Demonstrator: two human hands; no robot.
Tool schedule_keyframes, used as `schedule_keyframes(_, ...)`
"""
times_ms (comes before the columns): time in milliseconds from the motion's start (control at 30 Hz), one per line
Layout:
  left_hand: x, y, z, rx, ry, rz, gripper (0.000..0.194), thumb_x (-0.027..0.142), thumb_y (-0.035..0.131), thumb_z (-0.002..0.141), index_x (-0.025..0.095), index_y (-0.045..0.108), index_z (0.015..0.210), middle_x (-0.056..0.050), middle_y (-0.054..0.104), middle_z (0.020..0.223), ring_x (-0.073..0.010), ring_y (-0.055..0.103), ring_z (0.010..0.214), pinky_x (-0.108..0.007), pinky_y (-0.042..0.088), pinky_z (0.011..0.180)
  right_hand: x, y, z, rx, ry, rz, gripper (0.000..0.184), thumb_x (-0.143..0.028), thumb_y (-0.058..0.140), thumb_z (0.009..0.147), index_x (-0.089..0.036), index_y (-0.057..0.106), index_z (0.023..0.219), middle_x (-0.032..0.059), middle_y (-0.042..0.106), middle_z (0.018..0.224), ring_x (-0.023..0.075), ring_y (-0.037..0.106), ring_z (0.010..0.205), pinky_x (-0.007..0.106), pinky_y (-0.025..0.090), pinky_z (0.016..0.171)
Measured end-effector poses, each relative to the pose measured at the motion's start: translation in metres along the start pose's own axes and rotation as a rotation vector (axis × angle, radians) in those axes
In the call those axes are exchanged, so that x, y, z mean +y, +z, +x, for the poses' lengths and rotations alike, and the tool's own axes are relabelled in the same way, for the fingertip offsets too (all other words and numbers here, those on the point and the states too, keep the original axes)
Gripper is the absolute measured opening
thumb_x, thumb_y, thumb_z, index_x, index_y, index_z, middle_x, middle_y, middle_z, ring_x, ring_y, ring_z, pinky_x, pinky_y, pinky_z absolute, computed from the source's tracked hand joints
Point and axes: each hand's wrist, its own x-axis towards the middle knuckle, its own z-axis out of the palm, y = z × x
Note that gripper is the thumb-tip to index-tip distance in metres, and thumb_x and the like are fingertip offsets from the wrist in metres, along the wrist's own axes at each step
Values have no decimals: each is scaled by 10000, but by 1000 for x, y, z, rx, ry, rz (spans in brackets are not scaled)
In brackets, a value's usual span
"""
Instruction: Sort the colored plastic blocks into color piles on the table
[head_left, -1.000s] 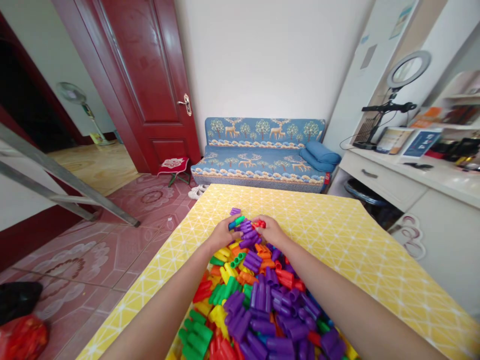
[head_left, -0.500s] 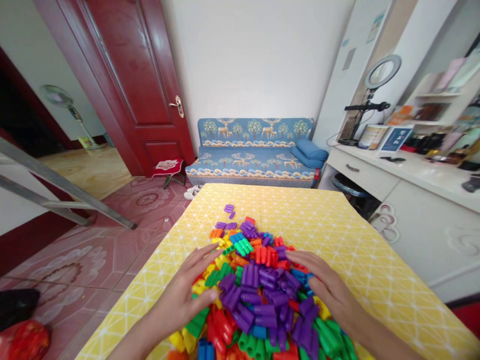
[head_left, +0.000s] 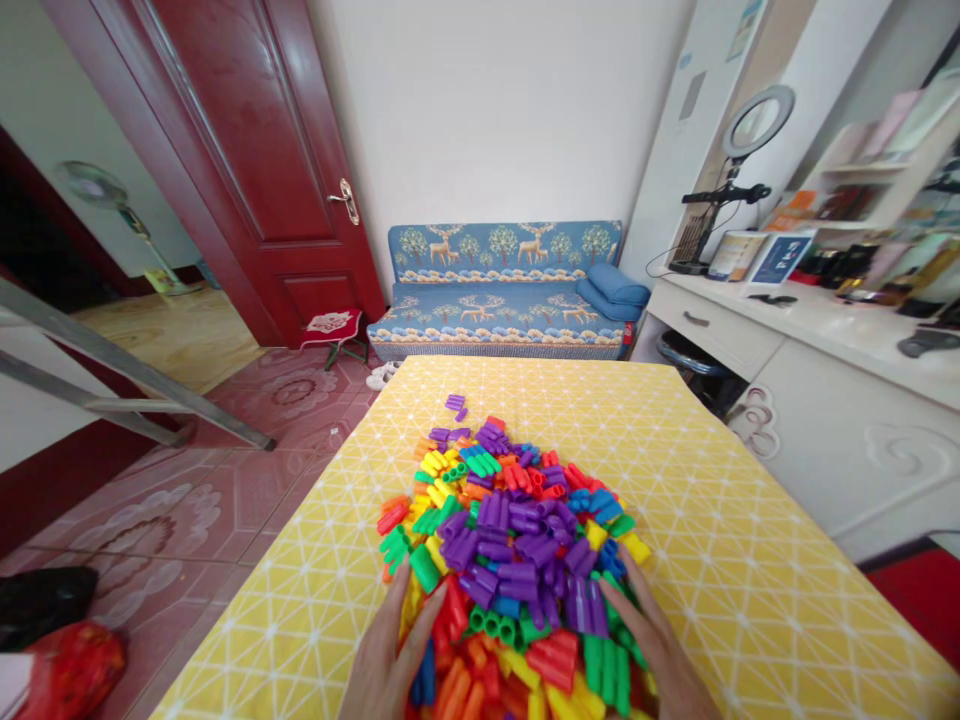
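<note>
A large heap of colourful plastic tube-shaped building blocks (head_left: 517, 550) lies on the table, with purple pieces on top and red, green, yellow, orange and blue ones around them. My left hand (head_left: 394, 645) rests against the near left side of the heap, thumb and fingers apart, by green and red blocks. At the near right side my right hand (head_left: 651, 630) touches the heap beside purple and green blocks, its fingers also spread. Neither hand grips a block. A few purple blocks (head_left: 455, 402) lie apart beyond the far end of the heap.
The table has a yellow patterned cloth (head_left: 750, 520). Behind it stands a blue sofa (head_left: 502, 310); at the right is a white dresser (head_left: 847, 370) with a ring light. A red door (head_left: 255, 150), a small stool (head_left: 331, 325) and a metal ladder (head_left: 135, 370) are at the left.
Both hands have drawn back toward me along the sides of the heap, uncovering blocks at its far left and right. The view has shifted slightly.
</note>
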Motion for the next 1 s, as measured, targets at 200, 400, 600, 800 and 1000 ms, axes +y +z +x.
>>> schedule_keyframes(200,36,-5,64,-41,158,20,907,586,726,667,388,325,1456,-69,75,1599,-427,246,1396,-574,380,1045,-41,7,47,22,-114,100,837,-473,690,753,-381,263,1466,28,11,1600,398,160,1427,582,316,1086)
schedule_keyframes(400,34,-10,126,-121,158,-20,807,577,661,750,293,367,1446,-114,194,1573,-351,294,1396,-503,374,1076,-51,11,99,-9,-11,226,795,-328,692,762,-306,301,1453,59,15,1599,318,202,1434,475,338,1107)
schedule_keyframes(600,16,0,175,-155,135,145,700,595,594,794,260,460,1394,-114,294,1540,-341,366,1358,-507,379,1070,-44,24,155,-14,-20,62,732,-197,638,742,-312,384,1419,25,34,1600,297,152,1449,487,280,1135)
schedule_keyframes(800,26,-13,164,-128,127,240,566,503,572,851,294,493,1370,-97,271,1553,-383,221,1418,-584,331,1078,-45,13,154,-108,64,-14,694,-274,608,820,-281,339,1460,69,130,1591,274,222,1434,458,334,1110)
schedule_keyframes(1000,25,-55,35,-44,326,244,739,607,530,829,293,331,1468,-122,221,1567,-356,299,1395,-530,375,1068,-40,-39,26,-46,-125,-234,700,-498,554,854,-289,313,1478,69,232,1565,313,301,1400,485,364,1089)
